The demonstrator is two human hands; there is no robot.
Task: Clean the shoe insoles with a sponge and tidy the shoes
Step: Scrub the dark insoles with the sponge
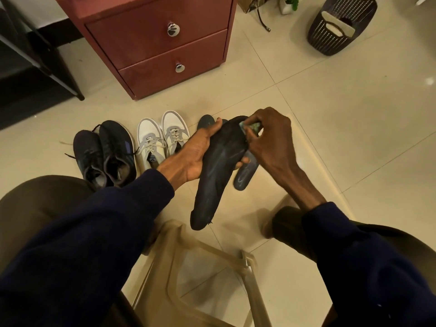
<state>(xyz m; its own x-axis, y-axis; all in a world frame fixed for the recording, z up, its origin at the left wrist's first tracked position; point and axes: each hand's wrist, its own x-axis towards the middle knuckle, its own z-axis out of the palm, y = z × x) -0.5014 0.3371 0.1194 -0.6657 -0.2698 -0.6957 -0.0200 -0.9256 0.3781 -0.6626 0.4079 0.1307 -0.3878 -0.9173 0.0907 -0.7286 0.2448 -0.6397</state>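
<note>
Dark insole is being held above the tiled floor, the left hand gripping it around its middle. The right hand is pinching a greenish sponge, pressing it against the insole's far end. Another insole is lying beneath, near white sneakers and dark sneakers.

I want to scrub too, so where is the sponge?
In the head view the sponge sits right of centre, pinched in the right hand against the far end of the dark insole that the left hand holds.
</note>
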